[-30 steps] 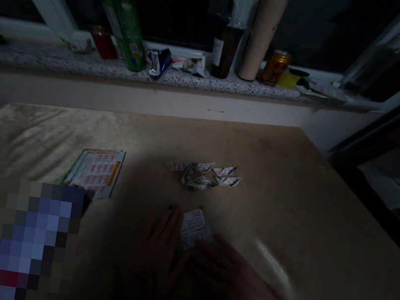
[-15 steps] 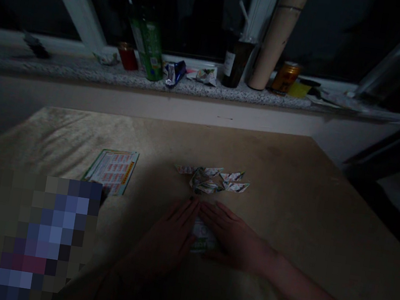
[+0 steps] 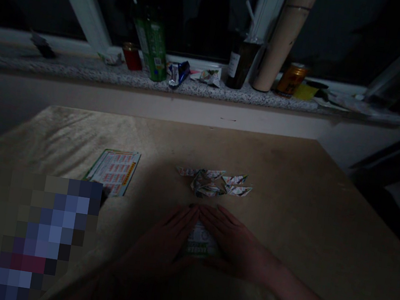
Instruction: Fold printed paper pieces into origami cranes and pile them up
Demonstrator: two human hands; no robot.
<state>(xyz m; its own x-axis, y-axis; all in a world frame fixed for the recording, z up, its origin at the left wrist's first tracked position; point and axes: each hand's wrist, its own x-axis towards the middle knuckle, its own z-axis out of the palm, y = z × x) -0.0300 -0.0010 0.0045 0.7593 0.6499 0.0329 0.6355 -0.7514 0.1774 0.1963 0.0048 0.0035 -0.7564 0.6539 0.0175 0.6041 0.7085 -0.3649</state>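
A small folded piece of printed paper [image 3: 199, 242] lies on the tan table [image 3: 291, 193] in dim light. Both my hands rest flat on it, fingertips meeting at its far edge. My left hand [image 3: 168, 238] covers its left side and my right hand [image 3: 234, 243] covers its right side, with the fingers of both stretched out and pressed down. Just beyond my fingertips sits a cluster of small folded paper shapes [image 3: 213, 182]. Most of the paper under my palms is hidden.
A printed leaflet [image 3: 114, 171] lies flat to the left. The stone windowsill [image 3: 65, 67] at the back holds a green bottle [image 3: 151, 45], a red jar [image 3: 131, 56], a dark cup with a straw [image 3: 240, 61], a tall beige tube [image 3: 282, 42] and a gold can [image 3: 291, 79].
A second ago my hands were lower with the paper showing between them. Since then both have slid forward and flattened over it, and the view has tilted slightly.
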